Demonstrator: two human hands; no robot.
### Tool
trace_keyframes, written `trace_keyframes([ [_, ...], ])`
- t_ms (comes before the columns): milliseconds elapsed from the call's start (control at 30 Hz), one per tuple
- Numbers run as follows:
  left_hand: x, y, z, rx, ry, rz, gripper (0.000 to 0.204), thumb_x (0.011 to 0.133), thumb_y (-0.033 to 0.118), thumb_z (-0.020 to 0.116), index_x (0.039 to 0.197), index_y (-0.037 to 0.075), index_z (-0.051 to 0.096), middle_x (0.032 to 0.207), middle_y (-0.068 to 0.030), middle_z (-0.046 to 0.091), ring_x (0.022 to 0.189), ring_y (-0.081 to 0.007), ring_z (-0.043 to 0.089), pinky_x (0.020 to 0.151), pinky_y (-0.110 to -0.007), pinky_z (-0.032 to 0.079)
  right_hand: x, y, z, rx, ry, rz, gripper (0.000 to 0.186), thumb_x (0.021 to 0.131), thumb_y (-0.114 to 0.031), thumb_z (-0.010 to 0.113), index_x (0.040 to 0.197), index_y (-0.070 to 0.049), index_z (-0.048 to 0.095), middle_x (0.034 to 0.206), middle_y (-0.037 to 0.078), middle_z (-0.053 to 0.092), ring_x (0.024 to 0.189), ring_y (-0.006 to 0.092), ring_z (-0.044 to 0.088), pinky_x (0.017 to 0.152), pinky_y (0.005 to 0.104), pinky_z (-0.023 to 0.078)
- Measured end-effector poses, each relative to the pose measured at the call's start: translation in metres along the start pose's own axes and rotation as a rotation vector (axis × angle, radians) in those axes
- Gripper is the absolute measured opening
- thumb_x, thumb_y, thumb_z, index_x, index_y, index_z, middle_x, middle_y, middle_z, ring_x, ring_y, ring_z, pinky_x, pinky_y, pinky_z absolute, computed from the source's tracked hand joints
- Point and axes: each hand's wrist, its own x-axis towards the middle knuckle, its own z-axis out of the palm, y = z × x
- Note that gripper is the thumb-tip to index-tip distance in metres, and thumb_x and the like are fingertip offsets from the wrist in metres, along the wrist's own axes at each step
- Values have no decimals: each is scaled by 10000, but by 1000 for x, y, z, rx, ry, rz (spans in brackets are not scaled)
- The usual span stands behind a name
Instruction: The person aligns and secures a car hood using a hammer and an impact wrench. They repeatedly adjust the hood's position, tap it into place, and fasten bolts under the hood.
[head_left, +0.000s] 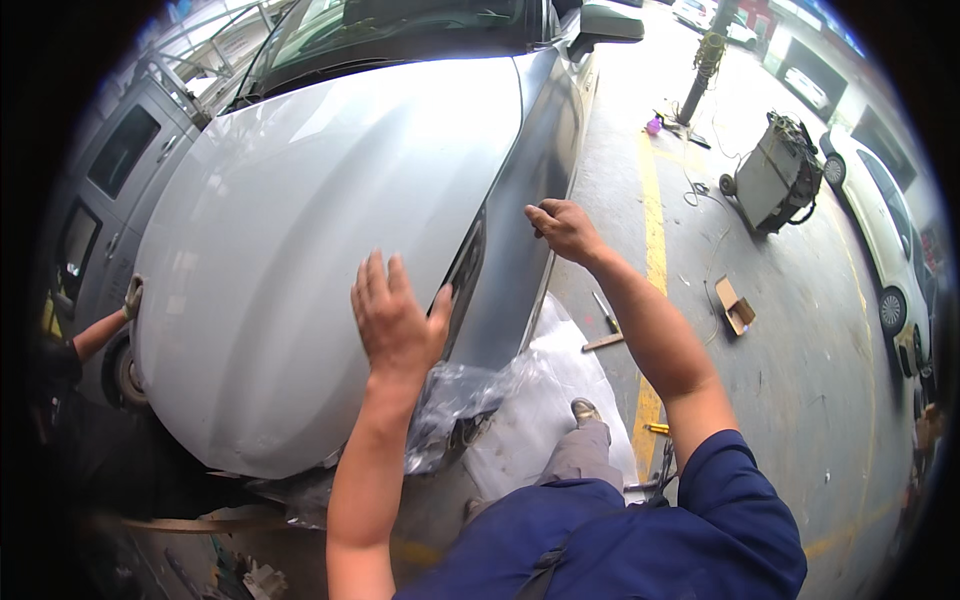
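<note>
A white car hood (330,200) spreads out in front of me, with a bare dark-grey fender (520,210) along its right side. My left hand (398,315) is over the hood near its right edge, fingers stretched out and holding nothing; whether it touches the panel I cannot tell. My right hand (566,230) is above the fender's outer side, its fingers curled closed; what they hold, if anything, is hidden. Between hood and fender lies a dark headlight opening (465,270). Clear plastic film (450,395) hangs crumpled at the front corner.
At the hood's left edge is another person's gloved hand (133,297). White sheeting (560,370) covers the floor by my feet. To the right lie an open cardboard box (735,306) and a yellow-handled tool (657,428). A wheeled grey machine (770,175) stands near a parked white car (880,210).
</note>
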Motion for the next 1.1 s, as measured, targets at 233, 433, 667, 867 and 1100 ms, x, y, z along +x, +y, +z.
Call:
trace_keyframes([
  [233, 105, 60, 95, 338, -148, -334, 896, 871, 557, 704, 1505, 6, 392, 1571, -268, 334, 1487, -409, 280, 1206, -588, 209, 102, 10, 8, 62, -302, -89, 460, 937, -386, 737, 821, 58, 713, 686, 89, 670, 646, 124, 596, 624, 317, 499],
  [433, 110, 68, 107, 412, -106, -383, 990, 754, 577, 788, 1511, 55, 422, 1559, -276, 349, 1457, -431, 324, 1179, -605, 247, 117, 30, 13, 148, -443, 14, 441, 870, -350, 815, 829, 79, 721, 647, 113, 666, 597, 116, 587, 579, 348, 502],
  [667, 117, 77, 113, 429, -100, -337, 957, 753, 566, 780, 1495, 59, 450, 1525, -301, 364, 1421, -469, 348, 1144, -624, 270, 115, 29, 6, 250, -405, 11, 396, 842, -295, 842, 752, 65, 706, 541, 66, 557, 544, 70, 467, 484, 321, 410],
  [867, 125, 67, 112, 414, -109, -369, 976, 740, 564, 801, 1501, 68, 443, 1543, -299, 342, 1439, -449, 327, 1172, -615, 244, 128, 19, 6, 51, -433, -301, 336, 872, -261, 720, 825, 64, 650, 707, 248, 634, 679, 349, 676, 651, 455, 524],
  [1100, 125, 73, 121, 457, -105, -404, 1008, 729, 621, 784, 1510, 84, 440, 1551, -291, 338, 1442, -450, 325, 1168, -615, 247, 101, 0, 16, 72, -607, -91, 364, 845, -135, 598, 1012, 163, 472, 902, 383, 649, 922, 517, 666, 821, 513, 562],
])
